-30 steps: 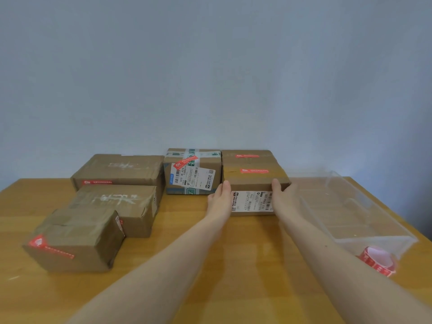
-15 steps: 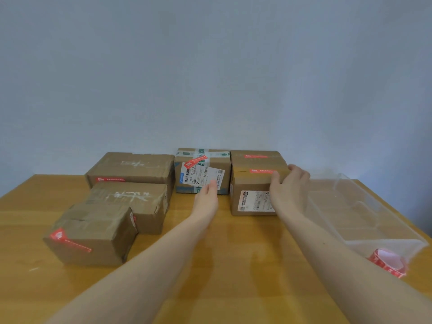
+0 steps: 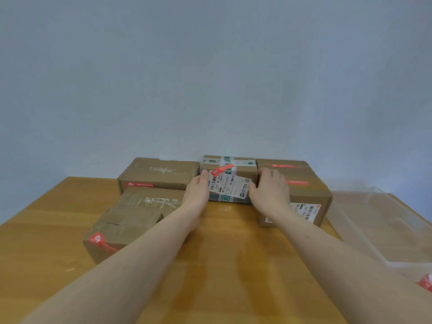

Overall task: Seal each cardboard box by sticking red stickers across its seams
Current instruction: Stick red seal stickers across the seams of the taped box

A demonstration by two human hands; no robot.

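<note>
Wooden table point(image 3: 229, 265) against a pale wall: a taped cardboard box point(image 3: 230, 181) sits directly between the hands, left hand point(image 3: 197, 191) flat on its left end, right hand point(image 3: 268, 192) cupping its right end, long axis running hand to hand, both equally near.

The middle box point(image 3: 230, 181) is hemmed in: the far-left box point(image 3: 159, 173) stands just beside it on one flank, the right box point(image 3: 301, 190) on the other, and the wall point(image 3: 210, 78) rises close behind. Both hands point(image 3: 197, 191) point(image 3: 268, 192) fill the narrow side gaps. Bare tabletop point(image 3: 224, 249) lies open in front; the clear bin point(image 3: 383, 225) blocks the right edge.
</note>
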